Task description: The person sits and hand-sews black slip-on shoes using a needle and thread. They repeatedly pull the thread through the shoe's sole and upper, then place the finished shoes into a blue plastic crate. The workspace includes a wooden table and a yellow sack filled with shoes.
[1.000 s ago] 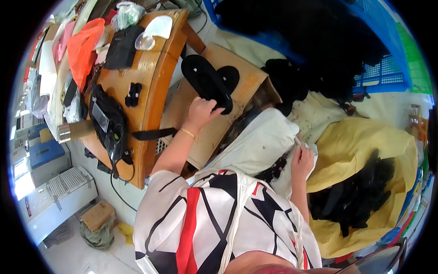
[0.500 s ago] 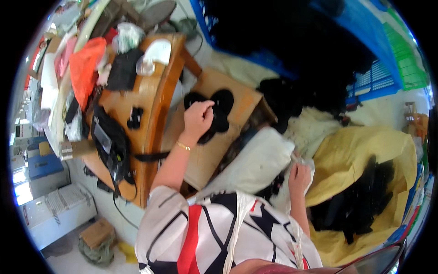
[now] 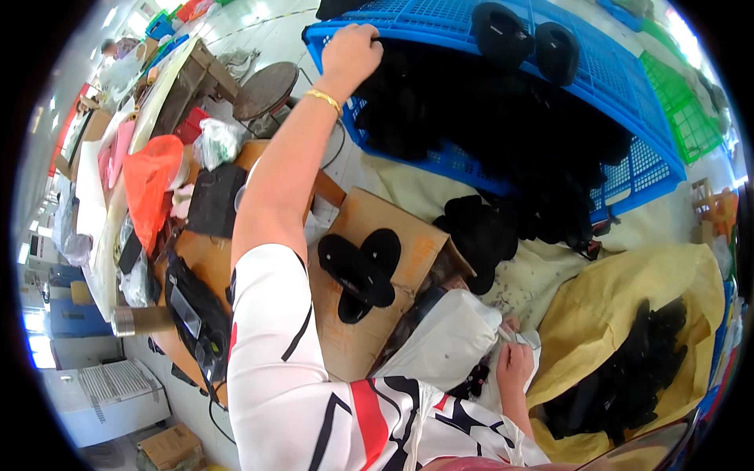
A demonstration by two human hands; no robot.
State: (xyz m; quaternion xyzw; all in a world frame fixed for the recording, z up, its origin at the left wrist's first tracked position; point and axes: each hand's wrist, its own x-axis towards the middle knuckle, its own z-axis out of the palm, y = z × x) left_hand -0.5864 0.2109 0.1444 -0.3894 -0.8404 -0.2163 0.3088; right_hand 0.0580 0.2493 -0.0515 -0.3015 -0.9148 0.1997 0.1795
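My left hand (image 3: 352,56) is stretched far forward to the near left corner of a blue plastic crate (image 3: 424,161), its fingers curled in at the rim beside a mass of black items. Whether it grips the rim or one of those items is hidden. Two black slippers (image 3: 363,271) lie crossed on a brown cardboard box (image 3: 345,345) in front of me. Low on the right, my right hand (image 3: 514,365) is closed on the edge of a white bag (image 3: 448,330).
A yellow sack (image 3: 620,275) holding black pieces stands at the right. More black slippers (image 3: 503,35) rest on the crate's far edge. At the left a wooden table (image 3: 184,334) carries a black waist bag (image 3: 192,314) and an orange plastic bag (image 3: 153,184). A round stool (image 3: 267,90) stands beyond.
My left hand has left the slippers on the cardboard box and reached forward to the blue crate. The view has shifted forward. My right hand stays at the white bag.
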